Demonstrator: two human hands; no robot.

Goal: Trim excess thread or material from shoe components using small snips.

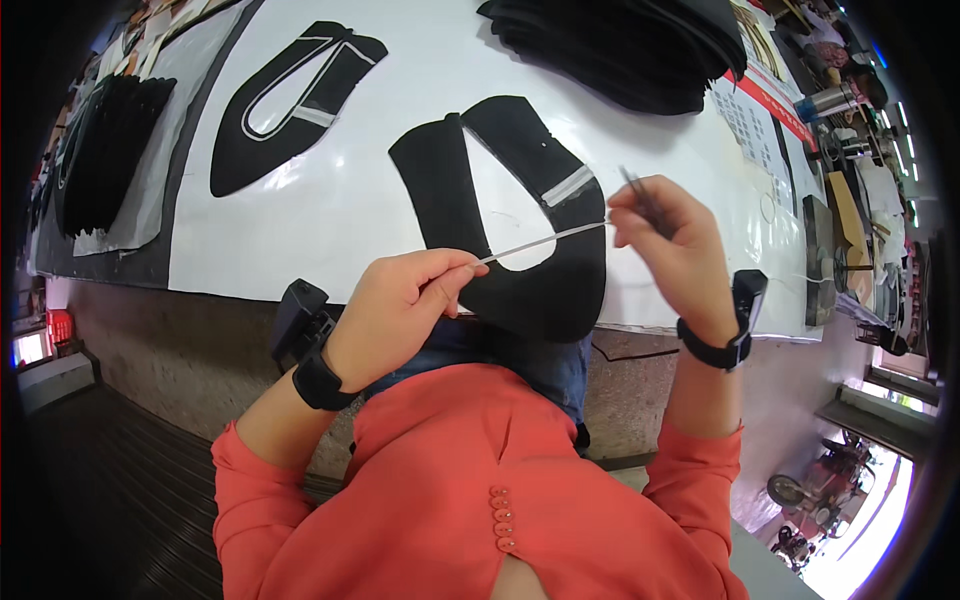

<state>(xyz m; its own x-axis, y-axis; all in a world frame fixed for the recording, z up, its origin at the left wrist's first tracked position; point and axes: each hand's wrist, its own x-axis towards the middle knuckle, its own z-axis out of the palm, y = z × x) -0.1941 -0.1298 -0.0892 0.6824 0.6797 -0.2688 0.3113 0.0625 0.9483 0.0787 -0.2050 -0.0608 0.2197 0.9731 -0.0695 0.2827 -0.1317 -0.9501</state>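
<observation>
My left hand is closed in a pinch on one end of a thin white strip. The strip runs taut up and right to the fingertips of my right hand, which also grips a slim dark tool; blur hides its exact kind. Beneath the strip lies a black U-shaped shoe upper piece, its toe end toward me at the table edge. A pale grey band crosses its right arm. My left fingers are over its left edge; whether they touch it I cannot tell.
Another black upper piece with white edging lies at the upper left. A stack of black pieces sits at the far side, and more black pieces are at the left. The white tabletop ends close to my body.
</observation>
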